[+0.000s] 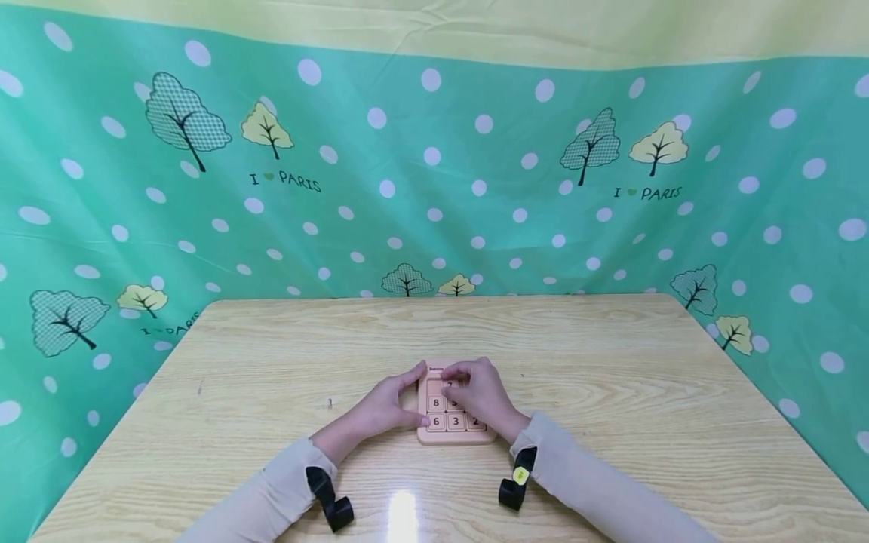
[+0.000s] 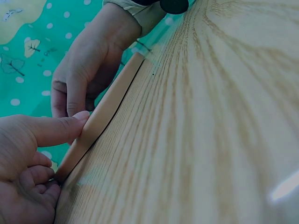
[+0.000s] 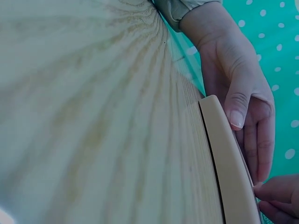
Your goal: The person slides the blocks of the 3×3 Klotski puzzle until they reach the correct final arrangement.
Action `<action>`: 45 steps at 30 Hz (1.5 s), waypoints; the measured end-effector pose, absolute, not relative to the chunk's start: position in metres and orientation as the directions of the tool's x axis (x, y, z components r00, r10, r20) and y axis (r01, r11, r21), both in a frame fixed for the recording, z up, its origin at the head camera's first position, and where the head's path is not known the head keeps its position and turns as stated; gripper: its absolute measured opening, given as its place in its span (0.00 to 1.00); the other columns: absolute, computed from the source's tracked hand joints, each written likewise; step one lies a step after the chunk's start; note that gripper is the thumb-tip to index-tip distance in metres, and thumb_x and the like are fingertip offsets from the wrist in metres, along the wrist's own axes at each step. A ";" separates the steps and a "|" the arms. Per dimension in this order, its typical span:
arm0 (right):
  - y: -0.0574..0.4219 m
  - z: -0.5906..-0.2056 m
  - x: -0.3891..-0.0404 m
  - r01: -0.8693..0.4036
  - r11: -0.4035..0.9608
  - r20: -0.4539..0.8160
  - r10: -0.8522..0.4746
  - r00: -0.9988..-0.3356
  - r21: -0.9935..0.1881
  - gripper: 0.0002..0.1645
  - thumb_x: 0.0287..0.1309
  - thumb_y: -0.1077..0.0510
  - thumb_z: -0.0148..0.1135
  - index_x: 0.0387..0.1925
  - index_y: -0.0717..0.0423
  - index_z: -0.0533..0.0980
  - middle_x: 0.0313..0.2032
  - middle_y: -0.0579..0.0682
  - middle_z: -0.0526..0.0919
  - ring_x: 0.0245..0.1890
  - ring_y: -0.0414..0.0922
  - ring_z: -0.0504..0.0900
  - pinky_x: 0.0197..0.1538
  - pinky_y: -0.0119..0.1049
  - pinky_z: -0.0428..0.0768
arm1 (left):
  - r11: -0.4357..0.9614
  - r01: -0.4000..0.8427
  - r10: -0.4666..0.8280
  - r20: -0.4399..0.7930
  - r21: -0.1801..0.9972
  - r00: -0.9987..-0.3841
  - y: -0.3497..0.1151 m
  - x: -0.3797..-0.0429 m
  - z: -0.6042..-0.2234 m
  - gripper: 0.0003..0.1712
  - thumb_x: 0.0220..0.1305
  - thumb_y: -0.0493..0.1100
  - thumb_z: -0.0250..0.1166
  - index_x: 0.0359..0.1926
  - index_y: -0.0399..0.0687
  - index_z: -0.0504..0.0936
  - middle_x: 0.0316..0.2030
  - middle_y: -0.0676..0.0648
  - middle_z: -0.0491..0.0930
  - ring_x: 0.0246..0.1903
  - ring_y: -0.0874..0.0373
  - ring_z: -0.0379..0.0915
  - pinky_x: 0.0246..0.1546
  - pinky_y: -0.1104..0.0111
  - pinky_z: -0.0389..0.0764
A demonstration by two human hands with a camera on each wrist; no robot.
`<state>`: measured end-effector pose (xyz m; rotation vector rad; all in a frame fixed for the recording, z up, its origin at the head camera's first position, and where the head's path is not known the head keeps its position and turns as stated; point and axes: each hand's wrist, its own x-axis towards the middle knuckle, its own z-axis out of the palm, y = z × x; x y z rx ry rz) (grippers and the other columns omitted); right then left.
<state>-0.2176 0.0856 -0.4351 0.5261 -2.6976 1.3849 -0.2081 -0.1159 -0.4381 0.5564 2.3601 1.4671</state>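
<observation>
One numbered-tile tray (image 1: pixel 451 438) lies flat on the table (image 1: pixel 611 362), left hand (image 1: pixel 383 406) and right hand (image 1: pixel 483 394) at it.
Nearest, we see pale fabric sleeves (image 1: pixel 597 483) with black wrist straps (image 1: pixel 323 486). The tray is shallow, smooth, wood-toned and round-cornered. Its near row seats square tiles (image 1: pixel 455 421) 6, 3 and 2; the middle row shows 8 and a partly covered tile; the far row shows 7, with bare floor at left. The left hand grips the left wall, thumb and forefinger spread. The right thumb and forefinger curve together above the tiles; we cannot tell whether they pinch one. Behind the wood-grained table hangs a green, pale-dotted curtain (image 1: pixel 434 177).
</observation>
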 end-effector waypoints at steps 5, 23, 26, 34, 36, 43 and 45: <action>0.091 -0.435 -0.217 -0.330 0.537 0.221 -0.259 -0.940 -0.777 0.11 0.46 0.66 0.69 0.36 0.58 0.83 0.34 0.48 0.85 0.32 0.40 0.78 0.35 0.30 0.77 | 0.407 0.179 0.475 -0.041 0.896 -0.879 -0.116 -0.209 -0.438 0.55 0.45 0.42 0.75 0.71 0.40 0.54 0.71 0.42 0.52 0.71 0.46 0.43 0.70 0.54 0.45; 0.107 -0.441 -0.209 -0.269 0.427 0.151 -0.291 -0.945 -0.863 0.15 0.48 0.57 0.71 0.41 0.50 0.84 0.41 0.46 0.81 0.39 0.43 0.70 0.42 0.34 0.70 | 0.406 0.185 0.478 -0.035 0.895 -0.878 -0.115 -0.208 -0.438 0.55 0.45 0.41 0.75 0.71 0.40 0.54 0.71 0.42 0.52 0.71 0.46 0.43 0.70 0.54 0.45; 0.107 -0.441 -0.207 -0.276 0.427 0.137 -0.328 -0.935 -0.861 0.15 0.49 0.55 0.71 0.42 0.48 0.83 0.39 0.46 0.80 0.40 0.43 0.71 0.44 0.33 0.71 | 0.405 0.181 0.475 -0.037 0.896 -0.879 -0.115 -0.208 -0.438 0.55 0.44 0.41 0.75 0.71 0.40 0.54 0.71 0.42 0.51 0.71 0.46 0.43 0.70 0.54 0.45; 0.104 -0.441 -0.203 -0.291 0.452 0.127 -0.359 -0.925 -0.843 0.15 0.48 0.55 0.71 0.42 0.47 0.84 0.38 0.43 0.77 0.40 0.42 0.67 0.43 0.34 0.70 | 0.412 0.187 0.475 -0.035 0.892 -0.879 -0.116 -0.208 -0.438 0.55 0.44 0.42 0.75 0.71 0.41 0.54 0.71 0.42 0.52 0.71 0.46 0.43 0.70 0.54 0.45; 0.103 -0.442 -0.203 -0.298 0.459 0.129 -0.363 -0.923 -0.837 0.16 0.48 0.55 0.72 0.42 0.47 0.84 0.38 0.43 0.77 0.40 0.42 0.66 0.43 0.34 0.68 | 0.411 0.186 0.476 -0.037 0.893 -0.878 -0.116 -0.208 -0.437 0.55 0.45 0.42 0.75 0.71 0.40 0.54 0.71 0.42 0.52 0.71 0.47 0.43 0.70 0.54 0.45; 0.102 -0.443 -0.202 -0.301 0.475 0.131 -0.358 -0.925 -0.827 0.16 0.46 0.55 0.73 0.41 0.47 0.84 0.37 0.46 0.75 0.39 0.43 0.65 0.42 0.34 0.66 | 0.407 0.184 0.479 -0.037 0.895 -0.877 -0.116 -0.207 -0.437 0.55 0.45 0.42 0.75 0.71 0.41 0.54 0.71 0.43 0.52 0.71 0.47 0.43 0.70 0.54 0.45; 0.101 -0.443 -0.202 -0.305 0.483 0.135 -0.356 -0.925 -0.821 0.16 0.46 0.55 0.73 0.40 0.47 0.84 0.37 0.46 0.75 0.39 0.43 0.65 0.42 0.34 0.67 | 0.403 0.184 0.479 -0.036 0.896 -0.877 -0.116 -0.207 -0.437 0.55 0.45 0.42 0.75 0.71 0.41 0.54 0.71 0.43 0.52 0.71 0.47 0.43 0.70 0.54 0.45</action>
